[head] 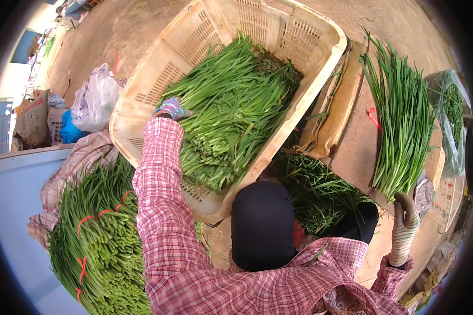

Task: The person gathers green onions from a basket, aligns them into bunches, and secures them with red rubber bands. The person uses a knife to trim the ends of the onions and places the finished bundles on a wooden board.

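My left hand (172,108), in a blue and pink patterned glove, reaches into a large pale plastic crate (148,65). It touches the loose garlic chives (224,114) piled there, near the crate's left wall. Its thumb points right across the stalks; the fingers are partly hidden, so whether they grip is unclear. At the lower right, my right hand (405,228) wears a striped knit glove and holds nothing visible, its fingers slightly apart. Just beyond its fingertips are the pale cut ends of a chive bundle (404,122) lying on a brown board (356,153).
Red-tied chive bundles (106,244) are stacked to my left on a plaid cloth (69,177). Loose greens (319,193) lie between my knees and the board. A red tie (373,118) rests beside the bundle. A clear bag of greens (453,118) stands at far right.
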The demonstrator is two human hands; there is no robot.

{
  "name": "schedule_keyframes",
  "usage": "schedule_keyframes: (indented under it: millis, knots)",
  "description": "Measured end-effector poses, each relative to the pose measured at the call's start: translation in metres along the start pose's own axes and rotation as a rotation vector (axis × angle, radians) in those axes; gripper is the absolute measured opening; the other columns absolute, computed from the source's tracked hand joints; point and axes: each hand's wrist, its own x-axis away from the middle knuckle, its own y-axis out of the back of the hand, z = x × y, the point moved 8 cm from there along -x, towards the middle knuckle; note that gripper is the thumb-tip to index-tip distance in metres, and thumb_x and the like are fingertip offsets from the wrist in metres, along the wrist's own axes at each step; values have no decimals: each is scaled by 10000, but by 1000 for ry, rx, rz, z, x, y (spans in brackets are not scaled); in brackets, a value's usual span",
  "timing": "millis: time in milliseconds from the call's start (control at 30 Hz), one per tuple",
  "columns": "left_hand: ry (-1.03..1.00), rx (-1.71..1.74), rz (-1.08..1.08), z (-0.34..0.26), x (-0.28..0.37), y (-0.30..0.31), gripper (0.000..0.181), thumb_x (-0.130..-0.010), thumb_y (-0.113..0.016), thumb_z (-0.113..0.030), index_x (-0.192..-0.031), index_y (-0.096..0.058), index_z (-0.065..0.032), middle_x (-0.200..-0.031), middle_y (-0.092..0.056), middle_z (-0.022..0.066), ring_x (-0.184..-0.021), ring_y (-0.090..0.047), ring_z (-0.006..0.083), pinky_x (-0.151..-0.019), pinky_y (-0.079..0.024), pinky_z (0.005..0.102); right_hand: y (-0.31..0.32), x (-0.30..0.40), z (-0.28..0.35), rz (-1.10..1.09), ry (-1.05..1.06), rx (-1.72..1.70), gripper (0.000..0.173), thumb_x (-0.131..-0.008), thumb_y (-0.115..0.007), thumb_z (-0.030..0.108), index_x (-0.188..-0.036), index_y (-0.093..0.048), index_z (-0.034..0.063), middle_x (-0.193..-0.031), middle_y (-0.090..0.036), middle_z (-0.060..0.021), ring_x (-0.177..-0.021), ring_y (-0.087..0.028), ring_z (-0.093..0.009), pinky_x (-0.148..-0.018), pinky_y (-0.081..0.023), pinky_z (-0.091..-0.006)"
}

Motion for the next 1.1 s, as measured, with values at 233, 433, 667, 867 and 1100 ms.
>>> schedule_keyframes:
  millis: [233, 433, 667, 867, 1100]
  knots:
    - [13, -49, -45, -9, 4, 15, 698, -702, -794, -467, -1224, -621, -38, -1239, -612, 185, -1167, -574, 318, -989, -459, 395, -12, -12, 36, 66, 122, 77, 198, -878, -584, -59, -1054, -647, 9, -1014, -665, -113, -936, -630, -203, -844, -492, -300]
    - [-15, -234, -5, -34, 13, 27, 421, -730, -754, -297, -1026, -695, -2, -1102, -659, 221, -1031, -646, 341, -886, -522, 414, -25, -17, 67, 108, 177, 62, 201, -851, -586, -85, -1015, -645, 17, -959, -655, -108, -896, -635, -214, -810, -501, -301]
    - [-64, 403, 347, -36, 89, 100, 229, -819, -671, -298, -778, -680, -73, -591, -563, 13, -494, -485, 125, -482, -384, 328, -40, -19, 94, 137, 290, 18, 218, -813, -610, -88, -980, -645, 47, -926, -654, -105, -845, -636, -260, -758, -499, -331]
    - [-109, 1174, 301, -39, 159, 115, 208, -930, -605, -226, -1008, -606, -33, -785, -568, 40, -548, -445, 62, -411, -320, 169, -87, -27, 163, 268, 568, -122, 245, -757, -666, -16, -992, -641, 50, -929, -653, -119, -837, -629, -307, -742, -503, -363]
    - [-282, 1959, 293, -178, 262, 72, 391, -920, -600, -199, -1255, -518, -16, -920, -582, 69, -632, -446, 88, -493, -354, 177, -180, -66, 205, 529, 269, -691, 479, -882, -623, 355, -1105, -597, -68, -1074, -650, -208, -988, -633, -311, -888, -488, -382]
